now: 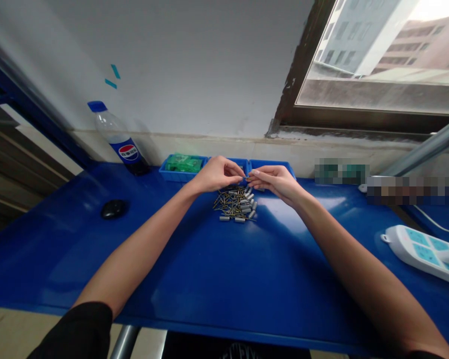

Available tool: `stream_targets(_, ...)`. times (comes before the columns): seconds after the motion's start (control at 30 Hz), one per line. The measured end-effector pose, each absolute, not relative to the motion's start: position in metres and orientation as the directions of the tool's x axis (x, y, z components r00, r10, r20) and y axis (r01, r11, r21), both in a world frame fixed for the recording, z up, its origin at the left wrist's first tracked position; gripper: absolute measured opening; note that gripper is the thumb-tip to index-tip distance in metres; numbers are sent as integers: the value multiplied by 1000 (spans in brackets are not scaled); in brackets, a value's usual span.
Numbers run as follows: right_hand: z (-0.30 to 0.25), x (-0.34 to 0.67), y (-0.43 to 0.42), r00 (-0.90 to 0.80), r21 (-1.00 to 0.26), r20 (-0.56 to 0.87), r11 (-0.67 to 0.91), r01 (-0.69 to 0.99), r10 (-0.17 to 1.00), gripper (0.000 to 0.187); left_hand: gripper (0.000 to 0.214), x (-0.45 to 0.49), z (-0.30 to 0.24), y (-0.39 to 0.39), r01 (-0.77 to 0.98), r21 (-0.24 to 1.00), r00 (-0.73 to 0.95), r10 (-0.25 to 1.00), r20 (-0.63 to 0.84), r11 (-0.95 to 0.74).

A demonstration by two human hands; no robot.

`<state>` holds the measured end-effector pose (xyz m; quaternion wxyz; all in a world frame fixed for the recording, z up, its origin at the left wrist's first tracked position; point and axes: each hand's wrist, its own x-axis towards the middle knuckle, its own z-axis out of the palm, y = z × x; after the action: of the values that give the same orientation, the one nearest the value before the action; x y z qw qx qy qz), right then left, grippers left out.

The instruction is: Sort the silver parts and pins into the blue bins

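My left hand (220,174) and my right hand (277,182) meet above a pile of small metal parts (237,204). Fingers on both hands are pinched together, with the fingertips almost touching. A tiny brass-coloured piece (248,178) shows between them, at the right fingertips; its exact kind is too small to tell. Whatever the left fingertips pinch is hidden. In the pile lie thin brass-coloured pins and short silver cylinders (240,220), loosely mixed on the blue table (217,279).
Behind my hands, blue bins stand in a row against the wall; the left bin (177,175) holds green plastic packets (183,163). A cola bottle (125,147) stands at back left, near a black mouse (113,209). A white power strip (426,252) lies at right.
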<state>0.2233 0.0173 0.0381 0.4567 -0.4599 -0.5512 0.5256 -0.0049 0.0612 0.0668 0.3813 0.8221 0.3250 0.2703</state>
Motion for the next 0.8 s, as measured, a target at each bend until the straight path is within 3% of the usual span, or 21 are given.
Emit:
stream_targets(0.2, 37, 225, 18, -189, -999, -35, -35, 5, 981, 40, 20, -4, 64, 61, 372, 774, 604, 767, 218, -513)
stream_targets(0.37, 35, 227, 19, -200, -1000, -2, 2, 19, 980, 38, 20, -2, 65, 60, 430, 719, 618, 758, 207, -546)
stream_targets(0.43, 36, 227, 20, -140, -997, 36, 46, 69, 989, 36, 22, -5, 67, 60, 528, 619, 640, 752, 160, -581)
stream_targets(0.6, 35, 232, 26, 181, -969, 147, 105, 225, 972, 31, 30, -17, 66, 61, 749, 223, 655, 747, -109, -624)
stream_targets(0.67, 35, 234, 27, 214, -962, 154, 97, 255, 965, 37, 32, -18, 63, 60, 763, 165, 646, 740, -185, -625)
stream_targets(0.8, 35, 232, 26, 184, -964, 136, 87, 250, 974, 34, 38, -15, 56, 60, 773, 171, 634, 740, -224, -611)
